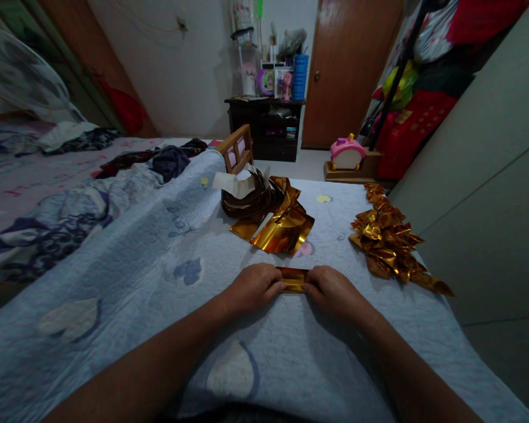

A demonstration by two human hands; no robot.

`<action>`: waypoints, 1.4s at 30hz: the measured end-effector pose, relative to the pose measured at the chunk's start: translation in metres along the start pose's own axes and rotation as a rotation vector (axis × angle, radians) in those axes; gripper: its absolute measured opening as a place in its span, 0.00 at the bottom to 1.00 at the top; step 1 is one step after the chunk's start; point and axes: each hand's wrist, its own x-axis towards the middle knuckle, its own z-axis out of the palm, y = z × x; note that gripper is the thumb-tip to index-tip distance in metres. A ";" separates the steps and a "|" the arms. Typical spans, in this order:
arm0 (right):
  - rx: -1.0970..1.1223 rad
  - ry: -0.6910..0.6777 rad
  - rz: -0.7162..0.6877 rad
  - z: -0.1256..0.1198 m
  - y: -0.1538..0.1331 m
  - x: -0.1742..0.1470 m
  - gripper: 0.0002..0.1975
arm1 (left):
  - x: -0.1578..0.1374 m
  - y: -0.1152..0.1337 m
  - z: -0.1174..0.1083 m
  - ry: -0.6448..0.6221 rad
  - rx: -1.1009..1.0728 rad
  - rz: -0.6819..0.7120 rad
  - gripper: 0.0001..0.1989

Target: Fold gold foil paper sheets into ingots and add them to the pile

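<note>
Gold foil strip [294,281], ends invisible within gripping left hand [256,286] and right hand [331,289].

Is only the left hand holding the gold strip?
No, the left hand and right hand each hold one end of the gold strip.

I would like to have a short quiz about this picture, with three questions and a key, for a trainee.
1. True or false: only the right hand touches the gold strip.
2. Where do the crumpled gold pieces lie?
A) Left of the loose gold sheets
B) Right of the loose gold sheets
C) Under the loose gold sheets
3. Fill in: the strip is held above a ____ quilt with heart shapes. (colour)

Key:
1. False; the left hand holds its other end.
2. B
3. Light blue
</note>
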 end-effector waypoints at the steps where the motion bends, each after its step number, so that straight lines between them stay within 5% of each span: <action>1: -0.010 -0.001 0.011 -0.001 -0.001 0.000 0.12 | 0.000 0.000 0.001 0.001 0.026 -0.008 0.10; 13: -0.101 0.002 0.080 -0.001 -0.003 0.000 0.10 | 0.002 0.005 0.003 0.028 0.094 -0.168 0.13; 42: -0.131 -0.004 0.058 0.001 -0.003 0.000 0.09 | 0.000 0.012 -0.003 -0.005 0.134 -0.176 0.11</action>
